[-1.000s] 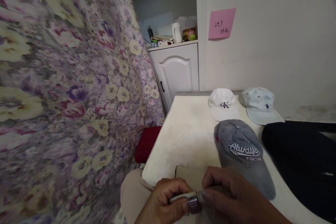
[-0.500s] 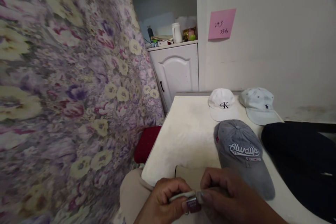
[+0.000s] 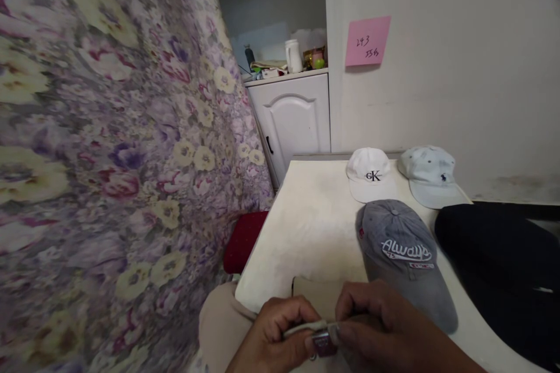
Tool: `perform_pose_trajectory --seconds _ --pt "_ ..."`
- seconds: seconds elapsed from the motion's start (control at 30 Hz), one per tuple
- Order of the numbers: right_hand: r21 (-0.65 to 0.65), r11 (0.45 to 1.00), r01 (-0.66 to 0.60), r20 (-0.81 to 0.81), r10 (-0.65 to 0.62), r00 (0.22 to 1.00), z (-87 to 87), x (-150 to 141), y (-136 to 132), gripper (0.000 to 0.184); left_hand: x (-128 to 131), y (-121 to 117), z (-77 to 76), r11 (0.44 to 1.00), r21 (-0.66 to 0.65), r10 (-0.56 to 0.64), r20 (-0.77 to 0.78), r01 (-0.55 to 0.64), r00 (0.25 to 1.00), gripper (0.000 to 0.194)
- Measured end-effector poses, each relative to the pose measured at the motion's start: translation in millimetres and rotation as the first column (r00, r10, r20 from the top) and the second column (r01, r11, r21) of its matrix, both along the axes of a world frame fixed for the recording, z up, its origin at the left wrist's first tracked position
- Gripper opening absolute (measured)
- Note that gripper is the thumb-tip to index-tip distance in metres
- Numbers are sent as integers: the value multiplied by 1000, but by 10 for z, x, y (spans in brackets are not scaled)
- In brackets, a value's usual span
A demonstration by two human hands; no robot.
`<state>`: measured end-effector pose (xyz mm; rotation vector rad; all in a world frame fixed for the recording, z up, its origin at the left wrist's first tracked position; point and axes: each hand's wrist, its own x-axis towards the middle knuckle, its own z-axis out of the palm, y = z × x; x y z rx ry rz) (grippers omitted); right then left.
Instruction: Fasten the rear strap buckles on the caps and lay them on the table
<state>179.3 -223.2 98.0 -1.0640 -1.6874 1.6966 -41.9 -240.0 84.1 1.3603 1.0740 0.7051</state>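
Observation:
Low in the view, my left hand point(image 3: 282, 335) is closed on one end of a pale cloth strap point(image 3: 304, 326). A small metal buckle point(image 3: 324, 342) with raised lettering sits on the strap, between my hands. My right hand point(image 3: 376, 326) pinches the strap on the buckle's other side, its thumb and finger pressed together. Just beyond lies beige material point(image 3: 317, 291) with a dark edge at its left, mostly hidden by my hands; whether it joins the strap I cannot tell. Right of my right hand rests a grey cap point(image 3: 398, 239) with white "Always" lettering.
On the white table point(image 3: 306, 215) stand a white cap point(image 3: 370, 169) and a pale blue cap point(image 3: 426, 172). Dark cloth point(image 3: 494, 262) covers the right side. A floral curtain point(image 3: 131, 157) hangs at left beside a red seat point(image 3: 245, 239). Behind is a white cabinet point(image 3: 293, 116).
The strap and buckle have shifted very slightly right and down between my fingers. Both hands keep their hold, and the caps stay in place.

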Motion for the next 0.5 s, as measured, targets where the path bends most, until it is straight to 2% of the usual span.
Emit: perform_pose_trajectory --seconds 0.1,0.23,0.37,0.5 --pt "31 999 16 16 -16 1000 16 -2 -1 10 21 -8 21 999 -49 18 -4 -18 1000 53" --pt "-61 998 0 -6 0 1000 12 -11 -17 8 -3 -33 27 999 -39 -12 -23 11 1000 51" --pt "-17 1000 -16 0 16 1000 23 -10 -29 10 -48 -63 1 999 -17 -46 47 47 998 45" --pt "-1 1000 -14 65 14 998 67 3 -40 8 -53 -58 -66 997 -14 -70 134 72 988 50"
